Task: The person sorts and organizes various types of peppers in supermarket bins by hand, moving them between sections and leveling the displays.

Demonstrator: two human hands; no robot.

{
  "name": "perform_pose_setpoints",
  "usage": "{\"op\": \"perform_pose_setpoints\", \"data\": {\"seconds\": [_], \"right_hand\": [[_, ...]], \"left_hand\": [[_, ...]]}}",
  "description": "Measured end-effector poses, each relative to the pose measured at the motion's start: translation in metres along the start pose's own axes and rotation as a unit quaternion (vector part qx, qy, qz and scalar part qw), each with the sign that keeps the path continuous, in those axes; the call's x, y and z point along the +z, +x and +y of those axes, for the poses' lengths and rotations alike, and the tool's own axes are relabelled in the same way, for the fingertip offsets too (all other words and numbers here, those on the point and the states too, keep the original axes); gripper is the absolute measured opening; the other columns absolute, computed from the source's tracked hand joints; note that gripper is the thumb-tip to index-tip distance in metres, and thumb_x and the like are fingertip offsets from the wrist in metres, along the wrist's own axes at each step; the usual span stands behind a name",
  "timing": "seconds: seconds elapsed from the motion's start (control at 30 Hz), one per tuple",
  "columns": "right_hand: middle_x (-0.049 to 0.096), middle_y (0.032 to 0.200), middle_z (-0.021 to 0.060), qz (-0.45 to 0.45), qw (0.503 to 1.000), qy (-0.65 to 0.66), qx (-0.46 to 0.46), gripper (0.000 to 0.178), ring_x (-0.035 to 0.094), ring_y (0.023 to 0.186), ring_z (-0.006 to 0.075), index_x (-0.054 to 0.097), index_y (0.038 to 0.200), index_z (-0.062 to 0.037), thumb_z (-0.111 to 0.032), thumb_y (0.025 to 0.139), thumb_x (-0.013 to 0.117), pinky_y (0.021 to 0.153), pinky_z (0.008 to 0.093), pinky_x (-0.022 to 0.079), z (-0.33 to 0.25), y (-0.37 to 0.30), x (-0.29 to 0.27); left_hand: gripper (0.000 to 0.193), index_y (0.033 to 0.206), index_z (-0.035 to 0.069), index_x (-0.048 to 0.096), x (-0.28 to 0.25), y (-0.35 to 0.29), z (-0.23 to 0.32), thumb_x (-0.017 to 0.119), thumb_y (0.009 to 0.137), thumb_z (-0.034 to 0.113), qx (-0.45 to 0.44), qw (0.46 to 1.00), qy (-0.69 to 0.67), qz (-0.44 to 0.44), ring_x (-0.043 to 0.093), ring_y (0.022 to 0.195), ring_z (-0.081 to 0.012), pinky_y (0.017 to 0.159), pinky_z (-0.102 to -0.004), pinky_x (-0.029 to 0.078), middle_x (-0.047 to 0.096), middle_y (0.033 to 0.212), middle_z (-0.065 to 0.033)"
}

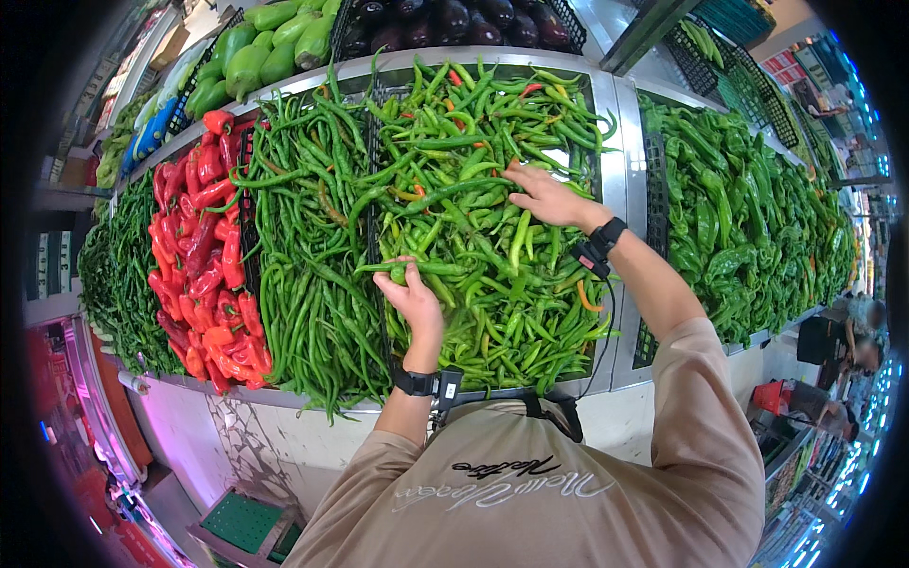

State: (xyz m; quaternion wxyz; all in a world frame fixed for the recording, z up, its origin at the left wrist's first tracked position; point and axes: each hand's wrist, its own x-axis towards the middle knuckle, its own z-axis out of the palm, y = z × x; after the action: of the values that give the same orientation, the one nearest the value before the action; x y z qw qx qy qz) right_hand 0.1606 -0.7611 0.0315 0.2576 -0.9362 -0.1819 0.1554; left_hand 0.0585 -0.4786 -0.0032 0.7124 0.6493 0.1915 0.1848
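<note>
My left hand point(413, 301) is closed around a few green chili peppers point(431, 269), whose ends stick out past the fingers. It is over the near left part of a bin heaped with small green chili peppers point(516, 327), some of them orange or red. Farther off and to the right, my right hand point(549, 196) lies palm down over the same heap. Its fingers are stretched out and apart, with the tips at the peppers, and I see nothing held in it. A long green pepper point(445, 195) lies left of its fingertips.
Left of the bin lie long thin green peppers point(312, 256), then red peppers point(204, 256). Beyond a metal divider point(629, 189) on the right are wrinkled green peppers point(739, 218). Eggplants point(454, 24) and light green squash point(275, 52) sit along the far side. A cable hangs from my right wrist.
</note>
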Motion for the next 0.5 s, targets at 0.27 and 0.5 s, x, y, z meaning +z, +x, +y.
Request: {"op": "perform_pose_setpoints", "data": {"seconds": [0.27, 0.5], "right_hand": [[0.046, 0.145, 0.0266, -0.09, 0.988, 0.082, 0.089, 0.063, 0.042, 0.137, 0.0386, 0.037, 0.148, -0.0001, -0.045, 0.104, 0.038, 0.114, 0.0432, 0.034, -0.014, -0.017, -0.003], [0.067, 0.099, 0.021, 0.05, 0.991, 0.084, 0.093, 0.045, 0.063, 0.093, 0.0359, 0.069, 0.104, 0.0009, -0.041, 0.099, 0.052, 0.087, 0.0439, 0.05, 0.025, 0.011, -0.023]], "left_hand": [[0.021, 0.114, 0.0, 0.042, 0.005, 0.0, -0.002, 0.052, 0.095, -0.001, 0.013, 0.999, 0.037, -0.029, 0.053, 0.102, -0.0203, 0.097, -0.0347, 0.043, 0.051, 0.109, -0.0112], [0.021, 0.112, 0.001, 0.043, -0.002, 0.006, -0.011, 0.055, 0.095, 0.002, 0.025, 0.994, 0.098, -0.051, 0.053, 0.1, -0.0192, 0.093, -0.0329, 0.043, 0.052, 0.107, -0.0106]]}}
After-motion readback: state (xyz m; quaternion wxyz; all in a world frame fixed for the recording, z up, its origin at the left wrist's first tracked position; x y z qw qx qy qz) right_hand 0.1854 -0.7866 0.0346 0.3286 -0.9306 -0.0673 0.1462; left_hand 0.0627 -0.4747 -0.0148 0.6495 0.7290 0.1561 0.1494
